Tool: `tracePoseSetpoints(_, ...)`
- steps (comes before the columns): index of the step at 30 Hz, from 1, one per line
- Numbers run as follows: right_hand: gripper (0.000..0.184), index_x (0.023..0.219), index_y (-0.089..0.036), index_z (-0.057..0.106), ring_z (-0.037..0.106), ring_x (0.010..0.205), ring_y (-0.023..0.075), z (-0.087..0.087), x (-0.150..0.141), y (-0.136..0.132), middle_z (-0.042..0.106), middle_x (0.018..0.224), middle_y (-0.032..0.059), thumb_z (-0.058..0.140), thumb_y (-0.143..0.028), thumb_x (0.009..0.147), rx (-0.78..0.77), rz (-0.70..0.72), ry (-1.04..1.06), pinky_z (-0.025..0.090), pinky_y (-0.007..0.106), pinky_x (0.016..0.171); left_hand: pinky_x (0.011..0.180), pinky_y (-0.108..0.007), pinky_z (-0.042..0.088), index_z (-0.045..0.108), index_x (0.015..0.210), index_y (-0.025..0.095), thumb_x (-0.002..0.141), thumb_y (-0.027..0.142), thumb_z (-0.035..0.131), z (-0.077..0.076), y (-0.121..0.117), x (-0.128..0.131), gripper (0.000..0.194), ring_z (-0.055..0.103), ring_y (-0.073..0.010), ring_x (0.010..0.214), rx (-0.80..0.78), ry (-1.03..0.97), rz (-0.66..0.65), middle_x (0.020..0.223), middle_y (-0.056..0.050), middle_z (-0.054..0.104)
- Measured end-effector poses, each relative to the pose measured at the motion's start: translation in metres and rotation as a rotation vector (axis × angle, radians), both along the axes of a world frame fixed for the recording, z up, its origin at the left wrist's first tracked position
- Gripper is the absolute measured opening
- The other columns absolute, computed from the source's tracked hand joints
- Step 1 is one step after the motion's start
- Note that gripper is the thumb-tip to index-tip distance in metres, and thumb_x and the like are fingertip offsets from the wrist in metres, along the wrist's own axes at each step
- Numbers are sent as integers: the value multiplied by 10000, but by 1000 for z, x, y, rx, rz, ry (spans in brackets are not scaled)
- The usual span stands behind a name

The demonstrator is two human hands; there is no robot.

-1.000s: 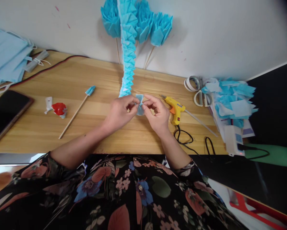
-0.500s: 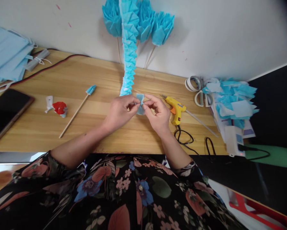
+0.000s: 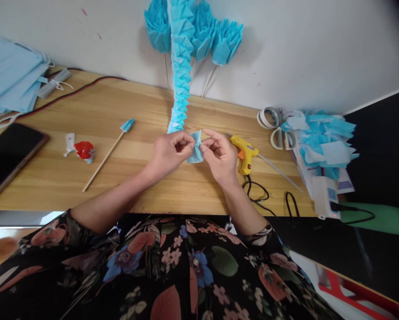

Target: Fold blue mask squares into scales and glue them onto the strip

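Take a small piece of blue cloth as the middle of the clock: it is held up between two hands above the wooden table, with its waist drawn in and its upper and lower ends flaring. The left hand, at 9 o'clock, pinches it between thumb and forefinger. The right hand, at 3 o'clock, brings bent fingers and thumb to the opposite edge; whether they pinch the cloth or only touch it is hard to tell.

At 11 o'clock a pleated blue strip runs down toward the left hand, in front of blue flowers on thin sticks that lean against the wall around 12 o'clock. Toward 9 o'clock lie a stick with a blue tip, a red wrapper and, farther out, a phone; blue masks are stacked at 10 o'clock. A yellow glue gun lies at 3 o'clock, just beside the right hand, with blue scraps well beyond it.
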State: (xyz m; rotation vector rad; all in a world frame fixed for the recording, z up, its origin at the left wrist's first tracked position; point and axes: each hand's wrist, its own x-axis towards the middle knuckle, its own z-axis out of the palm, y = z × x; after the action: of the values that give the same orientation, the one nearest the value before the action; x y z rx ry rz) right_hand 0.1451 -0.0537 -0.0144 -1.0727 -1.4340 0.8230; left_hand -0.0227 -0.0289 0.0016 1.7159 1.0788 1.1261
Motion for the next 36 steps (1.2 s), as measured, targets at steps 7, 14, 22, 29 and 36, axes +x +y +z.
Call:
tracePoseSetpoints(7,364,1221,-289,649,610,697,130,-3,4,4,693,824,-16,710,-398,878,-78,-4,42,536,286,632,543,-235,432,669,841,182,878,278,614,-2,4,-2,116,520,-107,564,-94,-172,-25,636,11,591)
tracePoseSetpoints(14,396,1244,-302,657,614,745,142,-4,7,4,690,880,-1,709,-446,879,-118,48,79,554,309,681,692,-273,515,658,1151,212,857,399,716,-4,15,-11,353,650,-161,823,-55,-185,83,974,-53,706)
tracePoseSetpoints(22,390,1221,-306,677,629,765,159,-4,9,5,693,897,6,655,-526,900,-184,89,18,557,331,702,636,-271,533,592,1301,208,866,289,690,-14,21,-14,453,679,-153,705,-229,-242,-149,817,-29,701)
tracePoseSetpoints(29,377,759,-213,652,556,643,116,3,9,4,615,688,-26,653,-569,883,-260,145,-58,475,262,621,554,-226,477,603,1290,181,819,187,651,0,12,-11,474,603,-110,609,-179,-117,-220,767,1,682)
tracePoseSetpoints(36,333,732,-202,622,578,625,104,4,9,4,631,660,-31,664,-494,887,-289,210,-22,466,251,623,605,-258,481,592,1305,220,856,161,609,-3,14,-10,453,597,-128,663,-6,-15,-55,816,-6,662)
